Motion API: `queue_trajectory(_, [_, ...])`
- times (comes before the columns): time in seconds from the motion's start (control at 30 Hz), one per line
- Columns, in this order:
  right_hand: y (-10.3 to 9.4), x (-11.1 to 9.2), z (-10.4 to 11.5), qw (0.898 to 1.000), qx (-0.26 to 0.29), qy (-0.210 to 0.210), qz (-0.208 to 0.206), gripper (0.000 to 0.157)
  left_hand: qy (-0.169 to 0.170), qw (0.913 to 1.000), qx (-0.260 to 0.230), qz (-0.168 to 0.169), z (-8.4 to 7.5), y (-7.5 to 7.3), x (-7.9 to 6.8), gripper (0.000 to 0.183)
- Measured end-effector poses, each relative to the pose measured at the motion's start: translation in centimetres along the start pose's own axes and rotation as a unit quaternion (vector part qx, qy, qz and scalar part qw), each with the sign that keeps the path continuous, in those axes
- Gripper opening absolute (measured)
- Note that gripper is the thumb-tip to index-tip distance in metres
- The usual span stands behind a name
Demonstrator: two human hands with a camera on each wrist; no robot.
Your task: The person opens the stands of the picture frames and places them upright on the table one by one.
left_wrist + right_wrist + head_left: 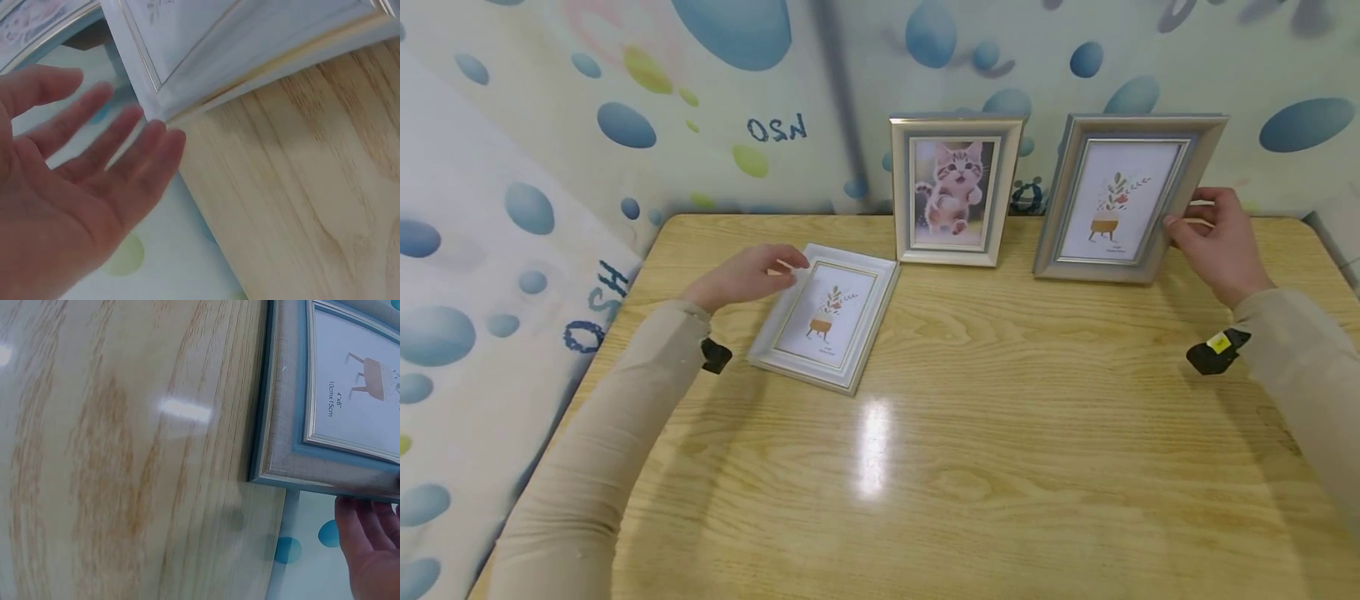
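A white picture frame point(827, 321) with a plant print lies face up and slanted on the left of the table. My left hand point(748, 273) is at its far left corner, fingers loosely bent and not wrapped around it. In the left wrist view, the fingertips point(169, 140) come right up to the frame's corner. On the right, my right hand point(1221, 246) pinches the side edge of a grey-beige picture frame point(1112, 200), thumb in front and fingers behind. That frame stands upright, leaning back, with the same plant print. The right wrist view shows fingers point(353, 528) at its edge.
A champagne-coloured picture frame point(955, 192) with a kitten photo stands upright between the other two, near the table's back edge. The wooden table point(1000, 433) meets a wall point(760, 183) with blue and green spots behind and on the left.
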State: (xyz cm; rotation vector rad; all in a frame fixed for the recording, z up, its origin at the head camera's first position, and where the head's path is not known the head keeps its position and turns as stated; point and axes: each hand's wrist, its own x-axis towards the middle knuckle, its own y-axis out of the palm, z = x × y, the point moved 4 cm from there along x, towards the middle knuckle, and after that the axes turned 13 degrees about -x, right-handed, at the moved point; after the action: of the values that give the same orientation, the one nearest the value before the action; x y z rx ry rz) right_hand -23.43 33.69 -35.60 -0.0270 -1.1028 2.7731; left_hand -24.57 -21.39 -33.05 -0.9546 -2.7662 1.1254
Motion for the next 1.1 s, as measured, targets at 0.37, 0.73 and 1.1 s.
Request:
queue_trajectory(0.37, [0.0,0.0,0.1,1.0,-0.013,0.006,0.005,0.052,-0.182,0.9824,0.04,0.011,2.0,0.9,0.3,0.042])
queue_trajectory(0.73, [-0.2,-0.2,-0.3,0.999,-0.009,0.003,0.03,0.053,-0.245,0.9694,0.002,0.004,2.0,1.3,0.7,0.028])
queue_trajectory(1.1, [-1.4,-2.0,-1.0,0.998,-0.059,-0.011,0.03,0.035,-0.252,0.9675,-0.011,0.006,1.9,1.1,0.7,0.024])
